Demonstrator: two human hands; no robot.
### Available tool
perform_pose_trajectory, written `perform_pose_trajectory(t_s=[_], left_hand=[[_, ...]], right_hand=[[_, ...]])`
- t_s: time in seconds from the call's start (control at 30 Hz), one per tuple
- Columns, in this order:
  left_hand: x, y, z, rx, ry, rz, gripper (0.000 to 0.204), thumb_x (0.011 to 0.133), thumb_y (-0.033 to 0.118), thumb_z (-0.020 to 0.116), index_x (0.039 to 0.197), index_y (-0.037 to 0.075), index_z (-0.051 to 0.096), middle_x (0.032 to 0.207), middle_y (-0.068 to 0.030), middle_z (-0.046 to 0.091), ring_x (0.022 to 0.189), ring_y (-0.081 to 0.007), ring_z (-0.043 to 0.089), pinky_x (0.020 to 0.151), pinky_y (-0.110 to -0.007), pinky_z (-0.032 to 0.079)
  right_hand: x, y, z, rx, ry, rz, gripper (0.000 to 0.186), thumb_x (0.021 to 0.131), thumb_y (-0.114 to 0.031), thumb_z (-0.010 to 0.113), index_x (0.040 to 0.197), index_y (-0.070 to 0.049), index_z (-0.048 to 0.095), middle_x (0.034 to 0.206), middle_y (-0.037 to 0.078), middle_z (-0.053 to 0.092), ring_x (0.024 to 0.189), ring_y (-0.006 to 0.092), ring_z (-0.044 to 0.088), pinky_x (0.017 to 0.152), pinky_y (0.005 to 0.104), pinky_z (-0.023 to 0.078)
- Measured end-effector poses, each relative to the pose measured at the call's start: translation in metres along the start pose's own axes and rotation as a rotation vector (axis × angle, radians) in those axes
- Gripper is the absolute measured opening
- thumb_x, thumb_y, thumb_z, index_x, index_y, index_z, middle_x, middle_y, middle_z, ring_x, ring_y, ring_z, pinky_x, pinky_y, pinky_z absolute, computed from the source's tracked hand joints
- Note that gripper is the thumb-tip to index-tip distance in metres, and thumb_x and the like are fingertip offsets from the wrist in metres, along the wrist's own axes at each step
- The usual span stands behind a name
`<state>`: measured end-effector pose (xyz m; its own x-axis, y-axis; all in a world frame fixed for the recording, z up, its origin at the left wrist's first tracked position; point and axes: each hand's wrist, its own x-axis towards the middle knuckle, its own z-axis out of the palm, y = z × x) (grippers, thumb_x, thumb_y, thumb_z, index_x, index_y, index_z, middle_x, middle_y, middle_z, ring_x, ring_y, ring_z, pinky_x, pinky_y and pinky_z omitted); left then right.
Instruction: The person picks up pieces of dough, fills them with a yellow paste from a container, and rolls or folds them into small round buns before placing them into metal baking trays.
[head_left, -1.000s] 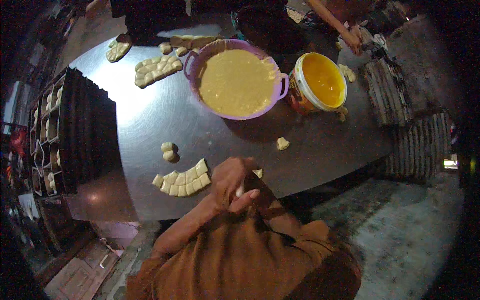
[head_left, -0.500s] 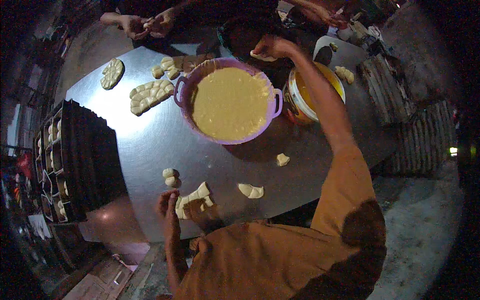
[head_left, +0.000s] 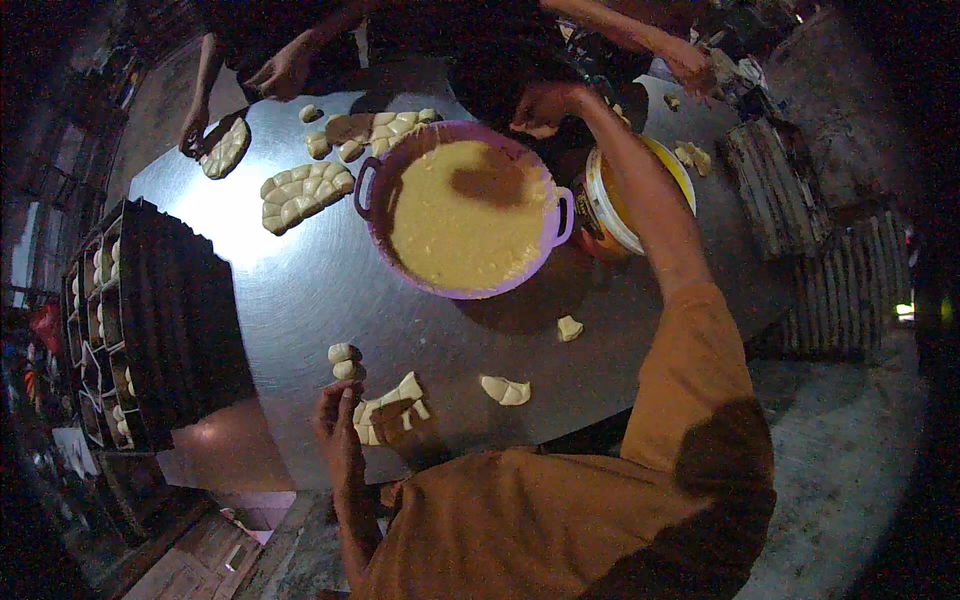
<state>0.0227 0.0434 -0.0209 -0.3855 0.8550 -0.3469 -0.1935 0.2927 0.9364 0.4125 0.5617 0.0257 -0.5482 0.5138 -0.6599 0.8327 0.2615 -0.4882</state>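
Note:
My left hand (head_left: 338, 408) is curled low over the near left of the metal table, thumb upward. Just beyond its fingertips lie two small dough balls (head_left: 343, 361), touching each other. A partly divided dough slab (head_left: 390, 408) sits right beside this hand. My right arm stretches past a yellow-rimmed bucket (head_left: 668, 180), and my right hand (head_left: 548, 106) is closed in shadow behind the tub; what it holds, if anything, I cannot make out. A purple two-handled tub (head_left: 468, 294) of pale yellow, lumpy mixture stands in the middle. Two loose dough pieces (head_left: 505, 390) (head_left: 569, 328) rest nearer me.
Scored dough slabs (head_left: 305, 196) (head_left: 225, 150) and several dough balls lie at the far left. Across the table, a co-worker's hand (head_left: 193, 135) touches one slab; another person's hand (head_left: 690, 65) is far right. Stacked dark trays (head_left: 175, 325) stand left, corrugated metal (head_left: 835, 280) right.
My right hand has shifted slightly; the pale dough piece seen in it before no longer shows clearly. The co-worker's hands have parted, one reaching a slab. A shadow now falls on the tub's mixture.

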Motion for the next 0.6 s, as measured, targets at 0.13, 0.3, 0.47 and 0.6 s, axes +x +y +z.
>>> perform_pose_trajectory(t_s=[0.13, 0.3, 0.47, 0.6], left_hand=[[-0.001, 0.000, 0.000, 0.030, -0.001, 0.009, 0.015, 0.095, 0.014, 0.058, 0.103, 0.003, 0.064, 0.098, -0.0066, 0.066, 0.096, -0.0164, 0.061, 0.091, -0.032, 0.046], [-0.004, 0.003, 0.011, -0.203, -0.053, -0.133, 0.016, 0.094, 0.013, 0.059, 0.106, 0.003, 0.063, 0.102, -0.0076, 0.065, 0.100, -0.0188, 0.062, 0.093, -0.034, 0.047], [-0.006, 0.030, 0.072, -0.500, -0.464, -0.344, 0.045, 0.098, 0.035, 0.051, 0.132, 0.005, 0.049, 0.121, -0.0137, 0.060, 0.112, -0.0253, 0.059, 0.095, -0.038, 0.047], [-0.019, 0.049, 0.090, -0.525, -0.639, -0.174, 0.042, 0.098, 0.039, 0.051, 0.122, 0.006, 0.051, 0.120, -0.0104, 0.058, 0.113, -0.0234, 0.055, 0.097, -0.039, 0.046]], right_hand=[[-0.032, -0.036, 0.012, -0.024, 0.216, 0.031, 0.027, 0.084, -0.007, 0.061, 0.108, -0.009, 0.071, 0.091, 0.000, 0.070, 0.079, 0.0085, 0.058, 0.069, 0.0288, 0.050], [-0.079, -0.072, 0.056, 0.468, 0.380, -0.281, 0.031, 0.088, -0.008, 0.063, 0.119, -0.002, 0.061, 0.107, 0.002, 0.065, 0.097, 0.0101, 0.059, 0.087, 0.0277, 0.048], [-0.112, -0.173, 0.196, 1.104, 0.290, -0.647, 0.056, 0.084, -0.013, 0.071, 0.135, -0.011, 0.049, 0.118, 0.004, 0.062, 0.103, 0.0143, 0.061, 0.078, 0.0294, 0.057], [-0.147, -0.240, 0.289, 1.317, 0.202, -0.610, 0.062, 0.086, -0.004, 0.066, 0.140, -0.007, 0.036, 0.123, 0.007, 0.057, 0.109, 0.0186, 0.060, 0.094, 0.0329, 0.050]])
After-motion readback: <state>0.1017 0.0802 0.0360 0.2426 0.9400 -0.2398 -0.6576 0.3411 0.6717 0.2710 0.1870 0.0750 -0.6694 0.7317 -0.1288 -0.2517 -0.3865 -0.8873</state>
